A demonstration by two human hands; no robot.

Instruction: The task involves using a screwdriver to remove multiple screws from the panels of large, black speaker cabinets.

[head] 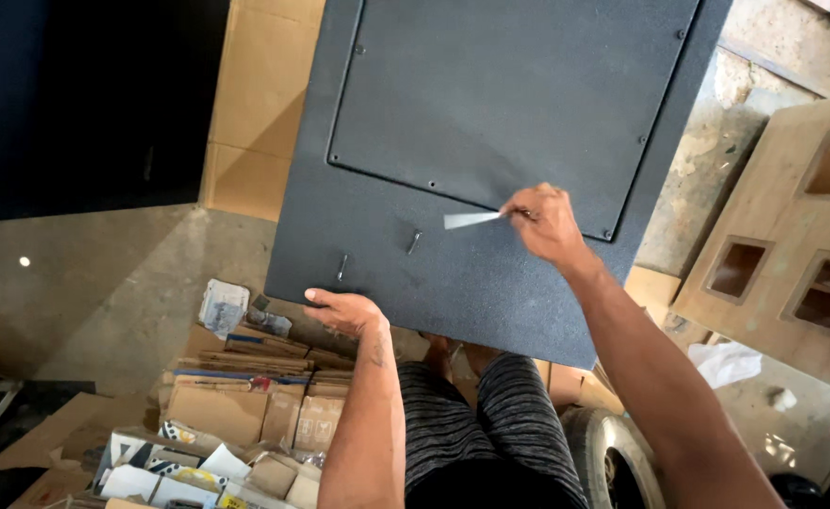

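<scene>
Concrete floor, dark panel [490,141], left hand [344,309] flat on edge, right hand [545,221] pinching white strip [471,220]

Single head-worn view, steeply downward, close over a dark textured panel [490,141]

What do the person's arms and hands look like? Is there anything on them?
Both arms are bare, with no sleeves showing, and neither the left hand nor the right hand wears a glove. No watch or ring can be seen. A small dark mark, perhaps a tattoo, sits just above the left wrist.
</scene>
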